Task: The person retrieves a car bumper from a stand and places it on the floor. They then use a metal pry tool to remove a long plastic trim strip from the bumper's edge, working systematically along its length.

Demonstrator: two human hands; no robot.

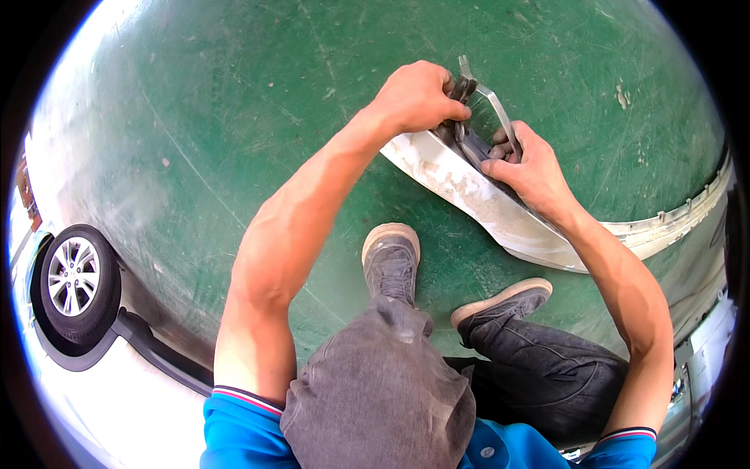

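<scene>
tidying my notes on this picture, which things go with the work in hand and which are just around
Seems part of the work:
- dark piece at the left hand
- bent metal bar at the right hand
- scuffed pale panel

Just around:
- wheel on a car

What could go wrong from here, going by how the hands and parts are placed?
The left hand pinches a dark part beside the bent metal strip, so its bare fingers might get scraped or nipped.

The long, curved white panel could shift under uneven pressure, perhaps slipping from the right hand.
</scene>
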